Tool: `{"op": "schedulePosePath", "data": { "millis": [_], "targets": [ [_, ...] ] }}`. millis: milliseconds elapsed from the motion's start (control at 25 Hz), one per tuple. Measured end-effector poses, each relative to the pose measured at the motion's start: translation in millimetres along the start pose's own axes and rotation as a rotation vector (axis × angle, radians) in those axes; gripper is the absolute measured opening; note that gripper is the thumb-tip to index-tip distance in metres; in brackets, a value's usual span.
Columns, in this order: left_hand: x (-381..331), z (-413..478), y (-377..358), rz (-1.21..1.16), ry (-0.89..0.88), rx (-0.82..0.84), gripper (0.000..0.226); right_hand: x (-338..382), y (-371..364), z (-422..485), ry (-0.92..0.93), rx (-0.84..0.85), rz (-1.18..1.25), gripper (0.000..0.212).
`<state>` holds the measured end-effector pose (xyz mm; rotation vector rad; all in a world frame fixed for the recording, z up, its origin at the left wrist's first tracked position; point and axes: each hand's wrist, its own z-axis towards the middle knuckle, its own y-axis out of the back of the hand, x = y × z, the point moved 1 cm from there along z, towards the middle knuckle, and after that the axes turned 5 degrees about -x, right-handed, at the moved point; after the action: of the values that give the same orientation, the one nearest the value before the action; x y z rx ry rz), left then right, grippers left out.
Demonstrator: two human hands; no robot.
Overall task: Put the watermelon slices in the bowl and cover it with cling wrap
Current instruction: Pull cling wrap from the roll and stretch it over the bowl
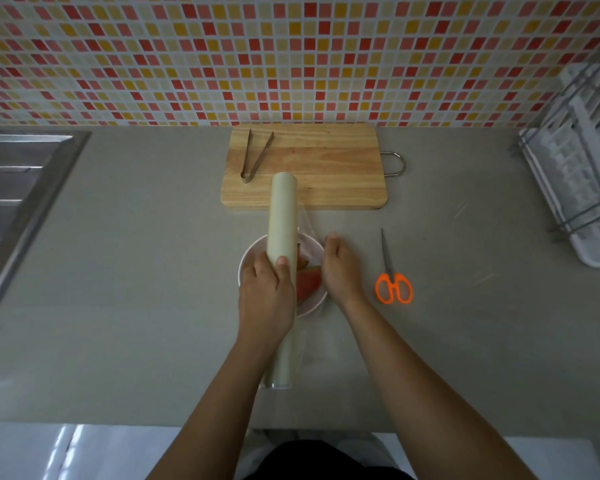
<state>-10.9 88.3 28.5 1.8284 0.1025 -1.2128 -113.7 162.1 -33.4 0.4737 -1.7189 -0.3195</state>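
Grey worktop [118, 271] carries the white bowl [247, 258], watermelon slices [309, 284] inside (red flesh showing); left hand [264, 299] grips the cling wrap roll [283, 216] over it, right hand [340, 268] pinches clear film [307, 223] at its rim.

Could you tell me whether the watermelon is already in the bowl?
In: a red watermelon slice lies inside the white bowl; the cutting board bears tongs, no slices.
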Motion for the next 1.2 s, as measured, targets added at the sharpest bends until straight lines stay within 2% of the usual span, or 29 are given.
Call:
{"op": "schedulePosePath", "data": {
  "millis": [200, 400, 480, 720, 840, 1000, 1200],
  "targets": [
    [4.9, 1.1, 1.0, 0.105, -0.110, -0.028, 0.045, -2.9, -5.8, -14.2, 0.069, 0.005, -0.093, 0.051],
    [8.3, 3.2, 3.8, 0.200, -0.142, -0.015, 0.068, -2.8, -7.5, -11.2, 0.122, -0.011, -0.112, 0.052],
    [10.8, 6.2, 6.8, 0.226, -0.153, -0.019, 0.068, -2.5, -7.3, -10.8, 0.140, -0.031, -0.127, 0.052],
    [19.8, 9.0, 22.4, 0.153, -0.076, -0.021, 0.049, -3.3, -4.9, -9.0, 0.145, -0.016, -0.140, 0.053],
    [22.5, 6.6, 30.1, 0.055, -0.005, -0.009, 0.052, -3.1, -3.2, -8.7, 0.142, 0.003, -0.147, 0.054],
    [27.6, 10.8, 37.4, 0.007, 0.017, 0.022, 0.045, -3.3, -2.7, -7.5, 0.138, 0.011, -0.157, 0.053],
    [26.5, 15.5, 39.3, 0.076, 0.017, 0.064, 0.065, -3.3, -3.3, -7.9, 0.125, 0.019, -0.147, 0.050]
  ]
}}
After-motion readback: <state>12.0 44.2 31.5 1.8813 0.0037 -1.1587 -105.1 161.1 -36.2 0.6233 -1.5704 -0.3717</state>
